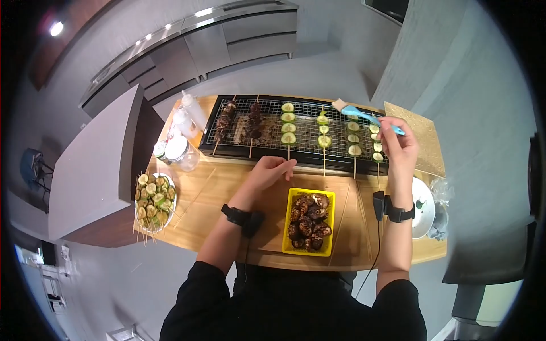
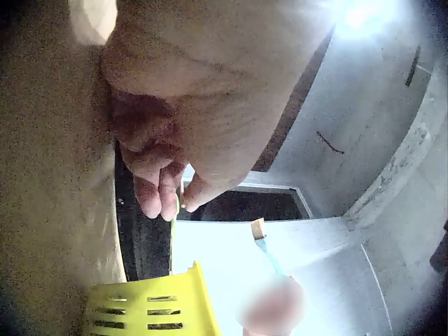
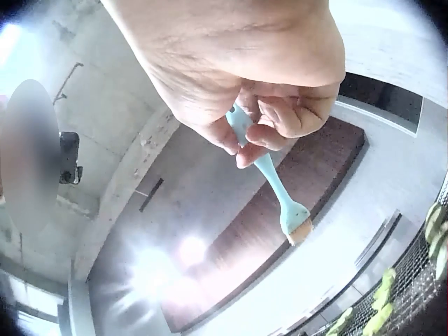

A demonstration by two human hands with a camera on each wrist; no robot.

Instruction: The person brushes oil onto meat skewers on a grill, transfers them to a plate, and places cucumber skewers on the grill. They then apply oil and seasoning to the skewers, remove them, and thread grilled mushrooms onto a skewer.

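Observation:
My right hand pinches a light-blue basting brush by its handle, above the right part of the grill. Its tan bristles point away from the hand and hang over the rack. Low at the grill's front edge, my left hand pinches the stick end of a skewer of green vegetable slices between thumb and fingers. More green-slice skewers lie to the right, among them one with a full row of slices. Two dark brown skewers lie at the grill's left.
A yellow basket of browned mushrooms stands on the wooden table. At left are a plate of skewered slices, white squeeze bottles and jars. A white plate and a golden board sit at right.

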